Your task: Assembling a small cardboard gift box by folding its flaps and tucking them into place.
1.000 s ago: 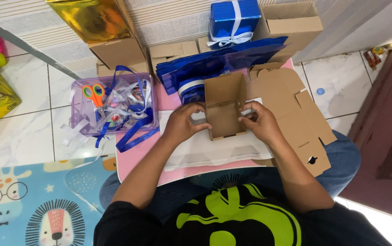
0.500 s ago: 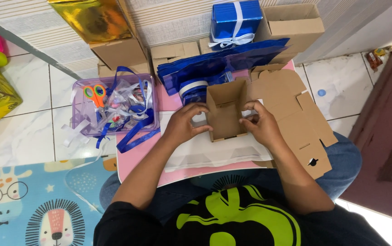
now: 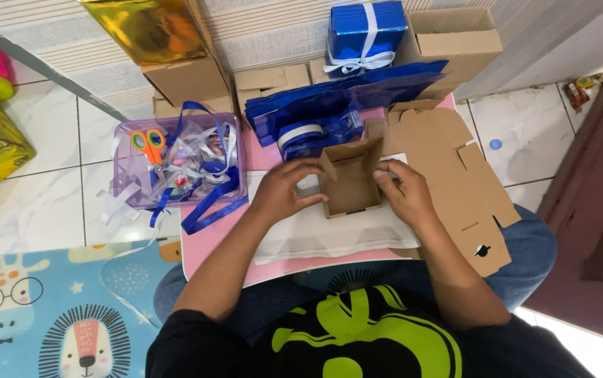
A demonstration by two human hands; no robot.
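Risk, as judged: the half-folded brown cardboard box (image 3: 349, 183), on white paper just in front of the person, could spring open if either hand eases, its walls looking unlocked. Left hand (image 3: 284, 191) pinches the left wall, fingers closed on it; right hand (image 3: 403, 192) presses the right wall. Beyond the hands sits a blue tape dispenser (image 3: 312, 133); farther, a blue gift box (image 3: 366, 33).

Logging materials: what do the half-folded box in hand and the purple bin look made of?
Half-folded box: brown cardboard, likely corrugated; matte, creased flaps. Left hand and right hand hold it. Purple bin: translucent, glossy plastic by the look; contents show through.
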